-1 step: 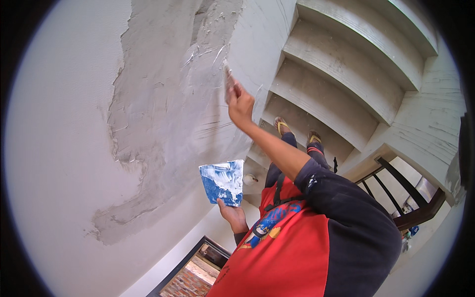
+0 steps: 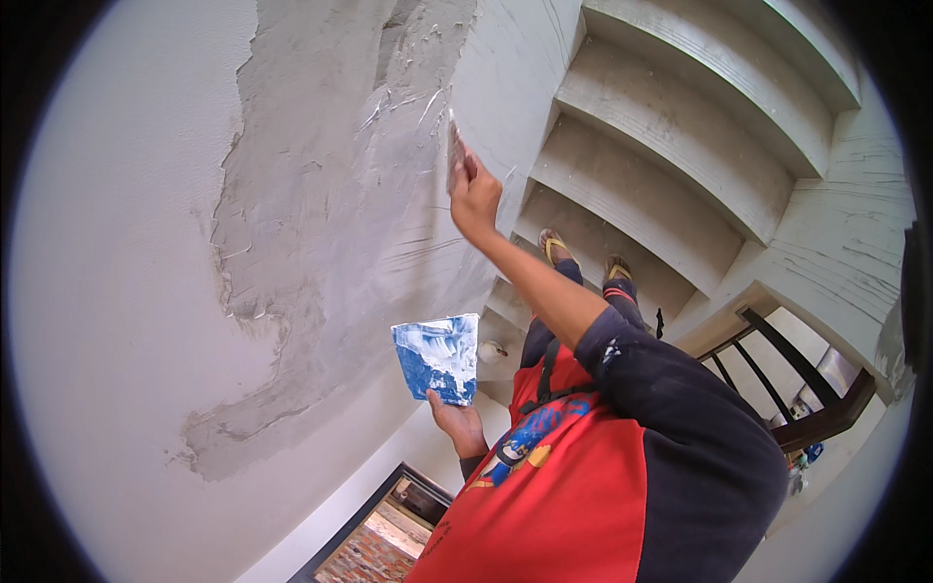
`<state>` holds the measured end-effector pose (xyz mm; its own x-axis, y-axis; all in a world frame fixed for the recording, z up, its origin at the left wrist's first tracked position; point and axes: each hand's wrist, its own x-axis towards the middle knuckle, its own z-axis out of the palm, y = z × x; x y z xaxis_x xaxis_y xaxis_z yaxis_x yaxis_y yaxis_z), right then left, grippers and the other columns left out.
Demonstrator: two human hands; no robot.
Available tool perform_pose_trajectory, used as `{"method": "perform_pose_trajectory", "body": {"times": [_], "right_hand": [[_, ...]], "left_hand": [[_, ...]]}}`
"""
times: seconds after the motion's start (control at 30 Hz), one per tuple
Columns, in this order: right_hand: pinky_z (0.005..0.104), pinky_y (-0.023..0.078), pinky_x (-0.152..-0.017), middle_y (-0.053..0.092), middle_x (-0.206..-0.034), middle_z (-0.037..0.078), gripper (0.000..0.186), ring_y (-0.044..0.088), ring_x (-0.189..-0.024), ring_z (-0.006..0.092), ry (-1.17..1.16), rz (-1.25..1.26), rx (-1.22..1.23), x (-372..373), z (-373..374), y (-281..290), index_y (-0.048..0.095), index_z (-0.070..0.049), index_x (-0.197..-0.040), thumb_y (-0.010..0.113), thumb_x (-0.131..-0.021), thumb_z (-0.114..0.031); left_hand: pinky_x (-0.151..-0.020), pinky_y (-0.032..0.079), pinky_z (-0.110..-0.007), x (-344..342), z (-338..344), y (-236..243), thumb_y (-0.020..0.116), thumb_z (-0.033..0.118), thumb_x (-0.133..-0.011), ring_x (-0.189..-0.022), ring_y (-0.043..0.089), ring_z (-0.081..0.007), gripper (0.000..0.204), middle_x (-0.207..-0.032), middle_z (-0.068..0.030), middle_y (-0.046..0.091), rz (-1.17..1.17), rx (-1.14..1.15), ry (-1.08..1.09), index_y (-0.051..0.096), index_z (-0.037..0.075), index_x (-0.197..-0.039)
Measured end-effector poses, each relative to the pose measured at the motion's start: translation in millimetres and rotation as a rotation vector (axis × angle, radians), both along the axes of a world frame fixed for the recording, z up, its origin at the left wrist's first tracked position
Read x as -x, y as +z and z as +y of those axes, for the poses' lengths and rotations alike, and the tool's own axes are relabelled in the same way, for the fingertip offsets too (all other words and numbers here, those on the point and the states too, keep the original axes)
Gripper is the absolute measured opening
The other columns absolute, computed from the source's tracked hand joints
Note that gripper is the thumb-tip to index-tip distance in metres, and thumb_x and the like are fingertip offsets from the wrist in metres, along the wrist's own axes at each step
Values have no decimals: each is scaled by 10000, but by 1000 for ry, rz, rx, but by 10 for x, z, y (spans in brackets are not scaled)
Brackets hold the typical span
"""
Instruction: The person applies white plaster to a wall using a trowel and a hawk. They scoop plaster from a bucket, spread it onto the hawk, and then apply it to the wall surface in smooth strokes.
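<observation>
My right hand (image 2: 475, 204) is closed around a flat, thin-edged scraper (image 2: 454, 155), seen nearly edge-on. Its blade lies at the wall (image 2: 321, 214), along the border of a grey, roughly skimmed patch. Whether the whole edge touches cannot be made out. Lower down, my left hand (image 2: 457, 425) grips the bottom of a blue, squarish plate (image 2: 434, 358). White putty (image 2: 449, 340) is smeared thickly over its upper and right parts. The plate is held apart from the wall, with my fingers mostly hidden behind it.
Bare concrete stairs (image 2: 632, 185) rise to the upper right, and my sandalled feet (image 2: 556, 248) stand on a step. A dark railing (image 2: 797, 360) is at the right. At the bottom, a dark-framed opening (image 2: 389, 530) shows brickwork. A small white object (image 2: 494, 352) lies beyond the plate.
My right hand and the scraper have shifted very slightly to the right, the tip a little upward along the wall. My left hand and the plate look almost unmoved.
</observation>
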<state>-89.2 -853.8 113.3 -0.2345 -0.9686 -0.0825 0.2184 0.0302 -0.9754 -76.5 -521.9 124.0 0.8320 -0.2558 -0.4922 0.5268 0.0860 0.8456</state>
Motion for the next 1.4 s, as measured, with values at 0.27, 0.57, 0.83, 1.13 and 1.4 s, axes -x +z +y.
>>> {"method": "perform_pose_trajectory", "body": {"times": [0.27,0.57,0.83,1.13,1.4], "right_hand": [[442,465,-701,621,-819,212,310,611,-757,374,136,267,-7,-261,-18,151,596,-49,-1128,521,-827,-47],[384,483,-728,637,-872,244,270,635,-827,360,-25,26,-66,97,-81,121,606,35,-1061,536,-835,-95],[357,483,-772,651,-914,232,285,651,-849,325,136,-22,-32,-85,-78,655,597,47,-1083,554,-836,-88],[380,476,-733,654,-841,200,246,630,-787,294,-57,60,-68,91,-562,42,621,44,-1006,566,-825,-113],[392,492,-713,657,-822,202,279,644,-755,352,90,129,46,-10,-262,478,623,-29,-1084,566,-825,-116]], "left_hand": [[-1039,328,-368,-44,116,-127,323,335,-991,-1213,441,-248,474,-1338,-120,446,-19,1,6,360,2,-1326],[-1031,331,-427,-2,99,-60,358,342,-979,-1216,442,-286,485,-1350,-127,431,-8,16,-18,349,27,-1349],[-1044,318,-406,-11,159,-253,355,328,-981,-1219,436,-273,477,-1346,-125,438,-8,76,42,356,11,-1337],[-1049,314,-401,-11,180,-248,339,320,-987,-1221,434,-276,470,-1349,-123,433,1,100,24,351,10,-1340],[-1057,303,-391,-34,153,-290,329,321,-991,-1228,425,-262,470,-1353,-125,431,0,96,46,349,2,-1335]]}}
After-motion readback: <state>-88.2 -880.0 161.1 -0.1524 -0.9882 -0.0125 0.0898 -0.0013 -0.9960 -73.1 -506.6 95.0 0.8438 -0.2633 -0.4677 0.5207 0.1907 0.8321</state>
